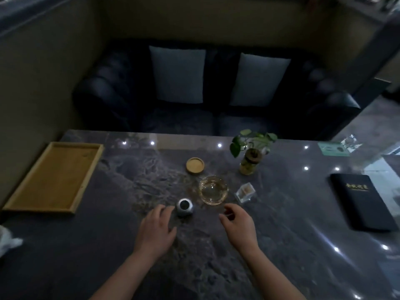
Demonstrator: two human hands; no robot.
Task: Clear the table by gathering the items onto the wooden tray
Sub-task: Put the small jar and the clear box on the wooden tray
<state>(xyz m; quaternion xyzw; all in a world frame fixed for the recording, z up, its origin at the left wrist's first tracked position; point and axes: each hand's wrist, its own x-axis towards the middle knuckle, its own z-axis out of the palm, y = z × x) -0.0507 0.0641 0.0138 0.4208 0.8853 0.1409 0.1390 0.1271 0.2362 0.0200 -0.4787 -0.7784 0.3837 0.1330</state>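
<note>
An empty wooden tray [54,176] lies at the table's left edge. In the middle stand a small round silver pot [184,207], a clear glass ashtray [213,190], a round wooden coaster [195,165], a small clear box [245,192] and a plant in a glass jar [249,162]. My left hand [157,229] hovers just left of the silver pot with fingers spread, holding nothing. Just below the ashtray, my right hand [237,224] is open, its fingers curled loosely and apart.
A black menu folder [361,201] lies at the right side of the dark marble table [281,245]. A green card [333,148] sits at the far right edge. Something white and crumpled [7,240] shows at the left edge. A dark sofa with two cushions stands behind the table.
</note>
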